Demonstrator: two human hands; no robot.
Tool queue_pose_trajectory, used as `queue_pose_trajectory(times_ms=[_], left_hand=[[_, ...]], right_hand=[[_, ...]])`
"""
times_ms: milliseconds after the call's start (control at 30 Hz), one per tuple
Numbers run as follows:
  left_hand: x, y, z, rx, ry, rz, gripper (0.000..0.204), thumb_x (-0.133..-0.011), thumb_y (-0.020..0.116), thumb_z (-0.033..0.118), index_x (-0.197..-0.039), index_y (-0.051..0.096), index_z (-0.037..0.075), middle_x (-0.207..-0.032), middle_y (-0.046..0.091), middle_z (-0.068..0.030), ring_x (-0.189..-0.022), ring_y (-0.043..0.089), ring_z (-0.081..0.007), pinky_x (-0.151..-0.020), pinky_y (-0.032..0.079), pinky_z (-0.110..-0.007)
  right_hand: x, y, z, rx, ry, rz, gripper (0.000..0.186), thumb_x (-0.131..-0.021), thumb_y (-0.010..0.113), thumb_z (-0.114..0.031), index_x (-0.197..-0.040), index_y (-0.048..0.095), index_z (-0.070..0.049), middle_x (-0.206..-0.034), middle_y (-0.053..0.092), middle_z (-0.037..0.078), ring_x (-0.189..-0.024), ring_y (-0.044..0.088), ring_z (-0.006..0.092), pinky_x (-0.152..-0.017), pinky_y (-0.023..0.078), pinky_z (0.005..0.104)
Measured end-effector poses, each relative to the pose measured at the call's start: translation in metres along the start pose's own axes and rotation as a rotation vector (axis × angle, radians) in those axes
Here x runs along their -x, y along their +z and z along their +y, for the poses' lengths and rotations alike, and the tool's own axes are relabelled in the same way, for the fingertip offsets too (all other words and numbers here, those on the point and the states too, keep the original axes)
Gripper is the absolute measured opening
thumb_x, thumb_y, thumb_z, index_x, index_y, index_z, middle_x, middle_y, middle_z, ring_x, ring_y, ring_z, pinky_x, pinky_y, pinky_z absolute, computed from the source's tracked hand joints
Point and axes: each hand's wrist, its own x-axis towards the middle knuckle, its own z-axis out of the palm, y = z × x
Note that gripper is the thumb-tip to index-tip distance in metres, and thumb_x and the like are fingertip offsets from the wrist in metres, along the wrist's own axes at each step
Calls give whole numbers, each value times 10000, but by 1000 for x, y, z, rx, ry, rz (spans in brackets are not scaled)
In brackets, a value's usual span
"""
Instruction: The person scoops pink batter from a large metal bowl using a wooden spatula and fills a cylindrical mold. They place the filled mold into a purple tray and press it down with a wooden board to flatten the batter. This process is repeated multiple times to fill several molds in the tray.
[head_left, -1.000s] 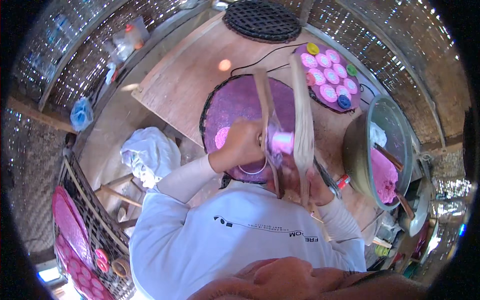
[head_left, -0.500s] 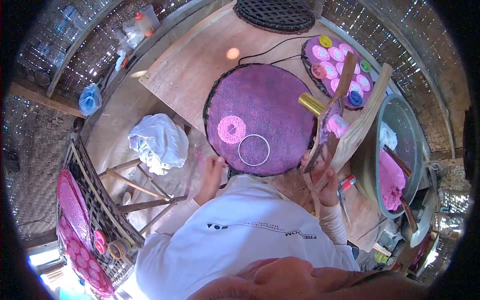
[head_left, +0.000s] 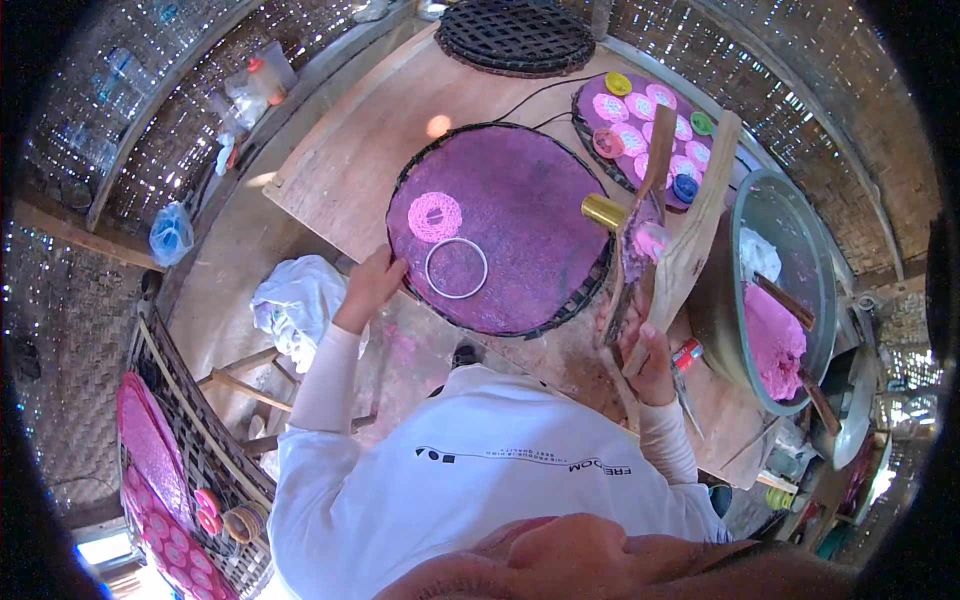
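Note:
A round tray (head_left: 530, 210) with a purple cloth-like surface and dark woven rim lies in front of me. On its left part are a lacy pink disc (head_left: 435, 217) and, just below, a thin white ring (head_left: 457, 294). My left hand (head_left: 372, 287) is closed on the tray's left edge. My right hand (head_left: 652, 365) is closed round the lower end of a wooden press (head_left: 695, 245), two long wooden arms with pink dough (head_left: 650, 240) between them. A brass-coloured cylinder (head_left: 603, 211) sticks out from the press over the tray's right edge.
A large basin (head_left: 742, 330) of pink dough with wooden sticks stands at the right. Behind are a smaller tray (head_left: 650, 115) of pink-and-white discs and black woven trays (head_left: 515, 38). At the left are a white cloth bundle (head_left: 295, 300) and a rack (head_left: 215, 450).
My left hand has moved up from near my body onto the tray's left edge. The tray has turned clockwise, carrying disc and ring round. My right hand still holds the press.

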Motion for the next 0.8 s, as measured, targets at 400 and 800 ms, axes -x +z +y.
queue_pose_trajectory(times_ms=[400,800], left_hand=[[-86,-101,135,1587,499,150,776,-815,543,515,-1366,259,49,-1286,417,-121,-1197,392,-323,-1006,321,-432],[-92,-81,83,2337,1023,-552,664,-788,496,565,-1238,412,84,-1063,480,-60,-1073,458,-315,-952,353,-434]], right_hand=[[-57,67,-58,558,383,-361,772,-747,602,-367,-1350,293,4,-1254,458,91,-1117,449,187,-949,333,293],[-144,94,-58,587,832,-519,605,-944,298,-478,-1334,337,-17,-1226,493,72,-1069,499,141,-928,394,276]])
